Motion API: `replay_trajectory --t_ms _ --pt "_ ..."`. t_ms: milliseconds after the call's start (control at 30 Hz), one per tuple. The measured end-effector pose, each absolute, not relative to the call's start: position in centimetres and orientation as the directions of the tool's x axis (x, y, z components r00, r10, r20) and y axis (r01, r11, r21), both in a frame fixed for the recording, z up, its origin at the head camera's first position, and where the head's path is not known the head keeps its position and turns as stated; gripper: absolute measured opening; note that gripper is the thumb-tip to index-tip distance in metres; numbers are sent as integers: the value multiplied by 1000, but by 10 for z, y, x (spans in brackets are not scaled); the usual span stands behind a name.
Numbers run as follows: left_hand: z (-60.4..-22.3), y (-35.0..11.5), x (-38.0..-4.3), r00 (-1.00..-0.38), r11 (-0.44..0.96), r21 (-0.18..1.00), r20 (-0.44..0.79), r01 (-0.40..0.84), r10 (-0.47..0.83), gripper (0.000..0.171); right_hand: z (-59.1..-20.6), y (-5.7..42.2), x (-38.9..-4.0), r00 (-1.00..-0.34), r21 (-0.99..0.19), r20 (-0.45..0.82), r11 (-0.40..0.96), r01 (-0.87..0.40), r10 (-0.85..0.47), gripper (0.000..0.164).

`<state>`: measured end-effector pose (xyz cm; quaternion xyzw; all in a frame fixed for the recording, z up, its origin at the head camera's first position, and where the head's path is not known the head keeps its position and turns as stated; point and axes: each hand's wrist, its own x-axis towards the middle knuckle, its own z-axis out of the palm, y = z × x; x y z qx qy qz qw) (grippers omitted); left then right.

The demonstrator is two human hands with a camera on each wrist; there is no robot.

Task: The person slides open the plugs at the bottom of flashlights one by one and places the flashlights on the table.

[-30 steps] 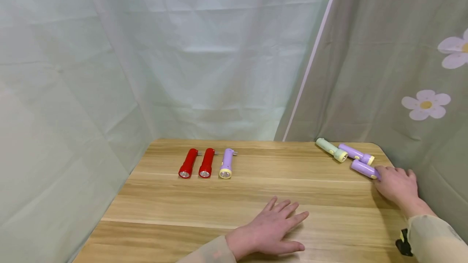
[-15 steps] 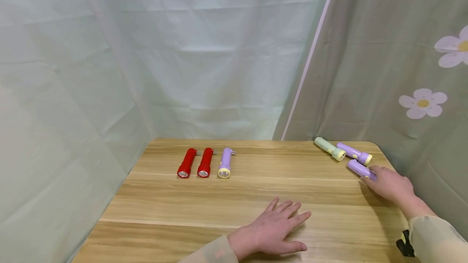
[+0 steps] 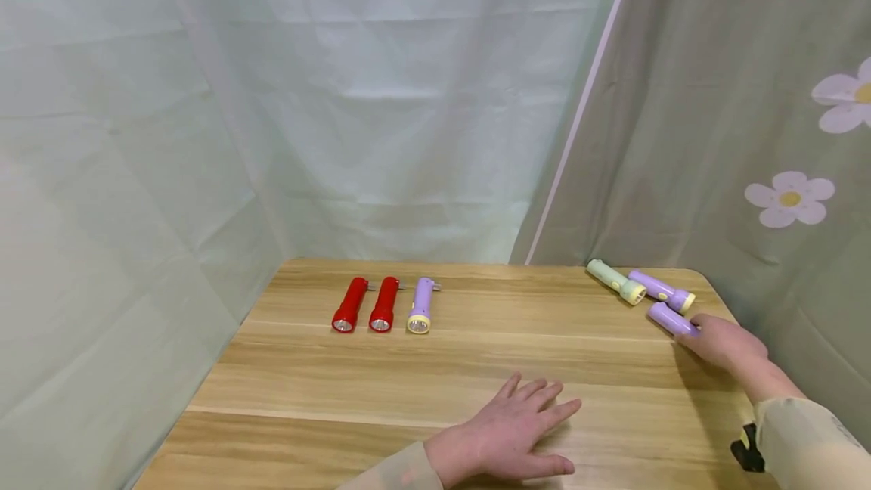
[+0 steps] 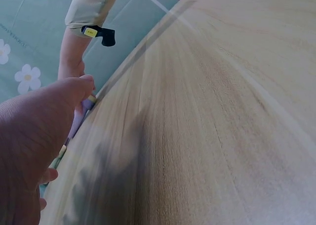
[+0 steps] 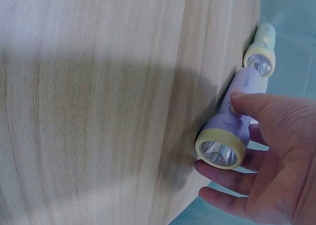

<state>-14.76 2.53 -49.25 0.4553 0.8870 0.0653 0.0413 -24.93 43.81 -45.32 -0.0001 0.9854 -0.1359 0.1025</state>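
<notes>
My right hand grips a purple flashlight near its lamp end, at the right side of the table. In the right wrist view the thumb lies on its switch side and the fingers curl round from the other side. The cream-rimmed lens faces that camera. Just behind lie a second purple flashlight and a pale green flashlight, close together. My left hand is palm down with fingers spread, low over the front middle of the table and holding nothing.
Two red flashlights and a third purple flashlight lie in a row at the back left of the wooden table. Curtains hang behind the table and along both sides.
My right hand has moved slightly left along the flashlight, and its fingers have closed round the lamp end. The flashlight has shifted a little. My left hand has hardly moved.
</notes>
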Motion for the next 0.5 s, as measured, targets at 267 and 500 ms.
replay_trajectory --t_ms 267,500 --pt "-493 26 -147 -587 582 130 -5 803 810 77 -455 434 -247 -974 -286 -225 956 63 -3 59" --pt "-491 21 -151 -605 596 151 16 789 796 78 -454 428 -243 -970 -296 -242 953 68 -6 58"
